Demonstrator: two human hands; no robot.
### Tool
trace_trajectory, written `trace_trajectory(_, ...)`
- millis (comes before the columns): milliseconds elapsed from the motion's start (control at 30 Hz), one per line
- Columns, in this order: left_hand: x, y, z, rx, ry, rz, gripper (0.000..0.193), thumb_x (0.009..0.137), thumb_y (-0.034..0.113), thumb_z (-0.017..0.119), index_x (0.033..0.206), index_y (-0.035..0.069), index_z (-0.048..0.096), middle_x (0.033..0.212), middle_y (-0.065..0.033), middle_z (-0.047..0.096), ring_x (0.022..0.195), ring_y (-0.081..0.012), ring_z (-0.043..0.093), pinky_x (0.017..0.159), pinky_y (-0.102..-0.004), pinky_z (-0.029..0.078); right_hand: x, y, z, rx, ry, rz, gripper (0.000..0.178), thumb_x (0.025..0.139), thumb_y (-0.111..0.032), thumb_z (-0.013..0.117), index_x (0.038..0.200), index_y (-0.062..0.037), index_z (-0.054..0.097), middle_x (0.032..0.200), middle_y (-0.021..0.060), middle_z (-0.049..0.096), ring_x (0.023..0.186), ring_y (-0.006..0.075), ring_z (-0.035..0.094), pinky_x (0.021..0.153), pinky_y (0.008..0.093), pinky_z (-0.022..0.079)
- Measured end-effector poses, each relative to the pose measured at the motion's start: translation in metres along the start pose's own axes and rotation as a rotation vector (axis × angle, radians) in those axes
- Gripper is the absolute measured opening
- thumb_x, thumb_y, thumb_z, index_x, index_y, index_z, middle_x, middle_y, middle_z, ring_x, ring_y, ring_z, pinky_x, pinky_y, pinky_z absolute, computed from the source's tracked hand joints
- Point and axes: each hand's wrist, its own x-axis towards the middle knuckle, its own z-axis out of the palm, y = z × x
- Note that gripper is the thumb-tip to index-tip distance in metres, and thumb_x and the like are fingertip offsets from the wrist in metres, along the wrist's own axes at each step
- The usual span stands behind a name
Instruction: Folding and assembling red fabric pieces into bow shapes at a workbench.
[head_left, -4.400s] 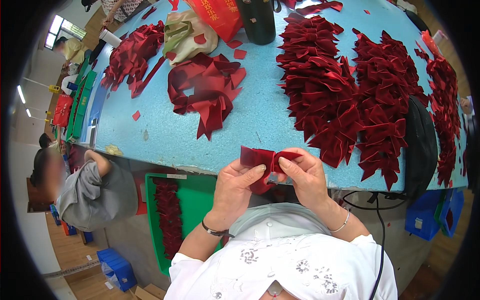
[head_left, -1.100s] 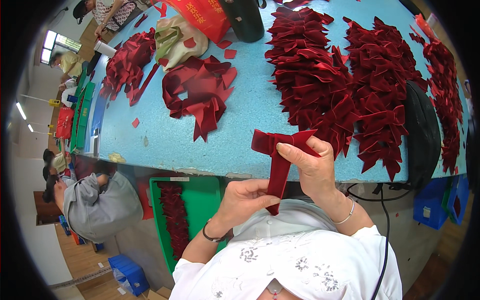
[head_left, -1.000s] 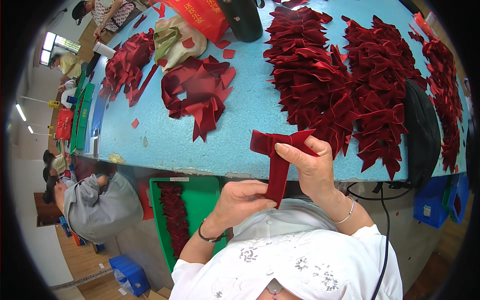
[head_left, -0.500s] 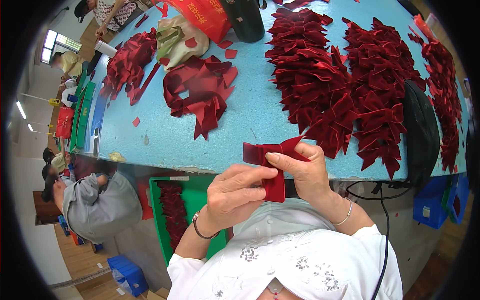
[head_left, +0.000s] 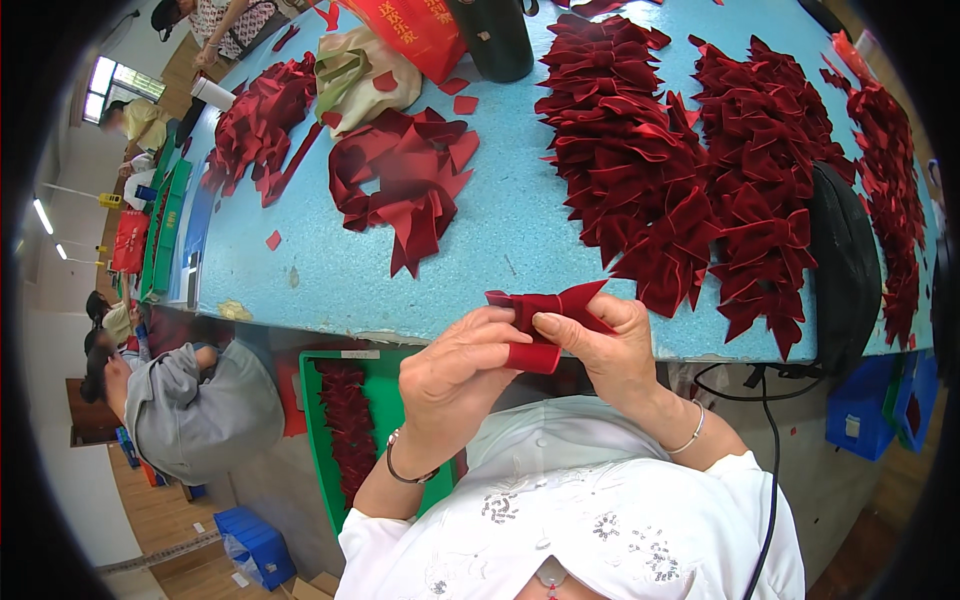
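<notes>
A dark red velvet ribbon bow (head_left: 570,303) is held between my two hands, just off the front edge of the table. My right hand (head_left: 607,340) pinches its middle, thumb on top, with a pointed tail sticking out past the fingers. My left hand (head_left: 455,365) grips the bow's left side, fingers closed over a loop whose lower fold hangs beneath them. Part of the ribbon is hidden behind the left fingers. Beyond my hands lie long rows of finished bows (head_left: 630,150) and a loose heap of cut ribbon pieces (head_left: 400,180).
The blue table (head_left: 500,220) carries another ribbon heap (head_left: 260,125), a cloth bag (head_left: 365,75), a dark cylindrical container (head_left: 490,40) and a black bag (head_left: 840,270). A green bin (head_left: 395,395) holding bows stands below the edge. Another person (head_left: 200,410) sits at left.
My left fingers have moved up and closed further around the ribbon. The piece that hung straight down is now folded up under the bow. My right hand keeps its pinch.
</notes>
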Motion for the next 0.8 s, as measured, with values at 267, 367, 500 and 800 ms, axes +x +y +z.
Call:
trace_trajectory(267, -0.007, 0.001, 0.0, -0.353, 0.156, -0.393, 0.02, 0.069, -0.013, 0.069, 0.087, -0.003, 0.068, 0.091, -0.0116, 0.067, 0.085, -0.0172, 0.062, 0.076, -0.028, 0.049, -0.002, 0.0, 0.0, 0.018, -0.018, -0.013, 0.023, 0.089, -0.016, 0.061, 0.073, 0.0006, 0.064, 0.064, 0.003, 0.063, 0.06, 0.0046, 0.055, 0.053, 0.0202, 0.043)
trace_trajectory(367, -0.006, 0.001, 0.002, -0.406, 0.198, -0.347, 0.019, 0.07, -0.013, 0.068, 0.087, -0.003, 0.068, 0.092, -0.0116, 0.067, 0.085, -0.0156, 0.061, 0.075, -0.0271, 0.049, -0.002, 0.006, -0.003, 0.008, -0.02, -0.033, 0.028, 0.091, -0.017, 0.058, 0.07, 0.0009, 0.062, 0.063, 0.0041, 0.063, 0.059, 0.0056, 0.056, 0.052, 0.0212, 0.044)
trace_trajectory(500, -0.004, 0.004, 0.002, -0.362, 0.176, -0.314, 0.016, 0.072, -0.012, 0.068, 0.085, -0.003, 0.068, 0.093, -0.0121, 0.066, 0.084, -0.0156, 0.061, 0.075, -0.0262, 0.049, -0.003, 0.007, -0.008, -0.106, -0.054, -0.082, 0.03, 0.092, -0.019, 0.055, 0.071, 0.0019, 0.063, 0.065, 0.0061, 0.065, 0.059, 0.007, 0.058, 0.053, 0.0222, 0.045)
trace_trajectory(800, -0.005, 0.006, 0.001, -0.648, 0.278, -0.476, 0.015, 0.072, -0.008, 0.07, 0.086, -0.002, 0.066, 0.089, -0.0106, 0.065, 0.079, -0.0141, 0.059, 0.072, -0.0258, 0.049, -0.006, 0.008, -0.011, -0.075, -0.156, -0.133, 0.02, 0.088, -0.013, 0.055, 0.085, 0.0032, 0.067, 0.069, 0.0073, 0.067, 0.062, 0.008, 0.06, 0.056, 0.0218, 0.046)
